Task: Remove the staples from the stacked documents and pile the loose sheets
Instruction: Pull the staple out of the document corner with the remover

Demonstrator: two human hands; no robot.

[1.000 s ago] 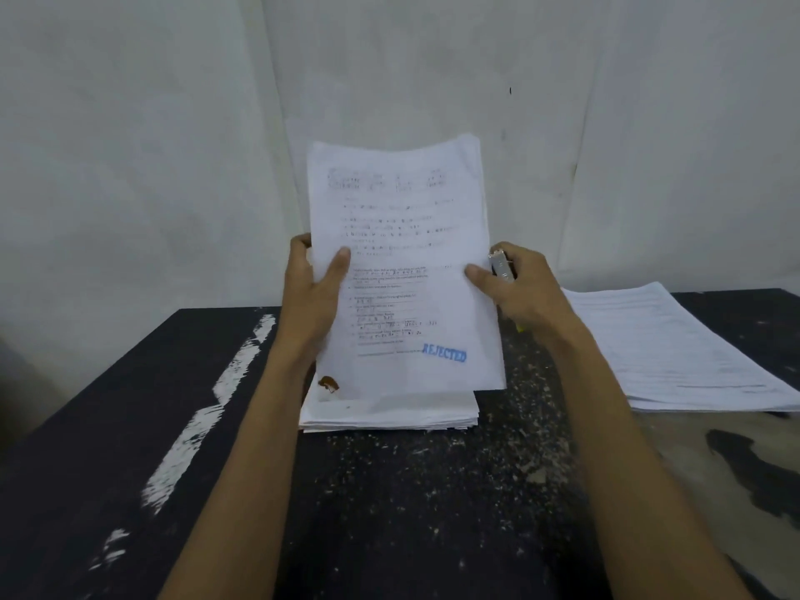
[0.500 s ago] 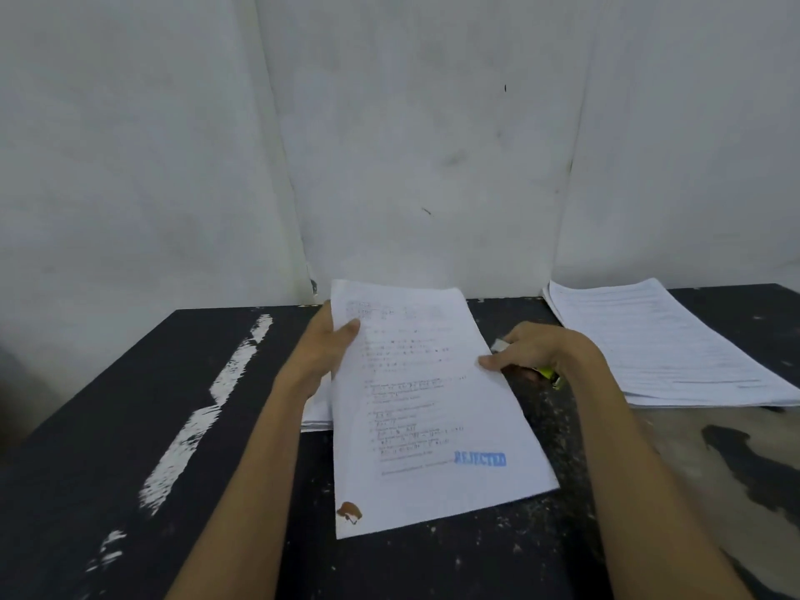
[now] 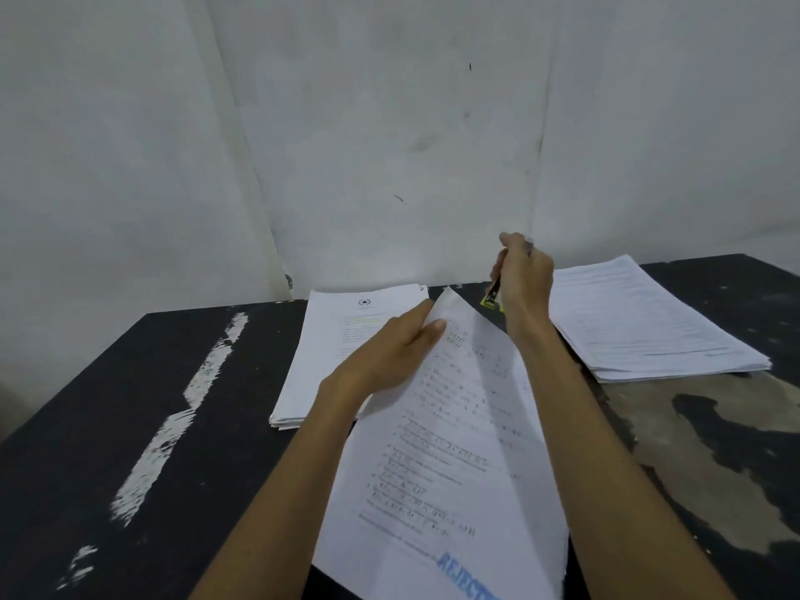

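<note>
Stamp lettering in blue, "REJEC" before the frame cuts it, marks the white printed document (image 3: 454,448) over the black table (image 3: 108,404). The left hand (image 3: 389,352) pinches its top corner. The right hand (image 3: 526,275), raised behind it, grips a small yellow-and-black staple tool (image 3: 491,298). A white stack of documents with a star emblem (image 3: 329,339) lies to the left, and a pile of loose white sheets (image 3: 649,326) to the right.

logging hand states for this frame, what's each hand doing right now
Left hand: pinches the stamped document at its top edge.
Right hand: grips the staple remover, raised.
</note>
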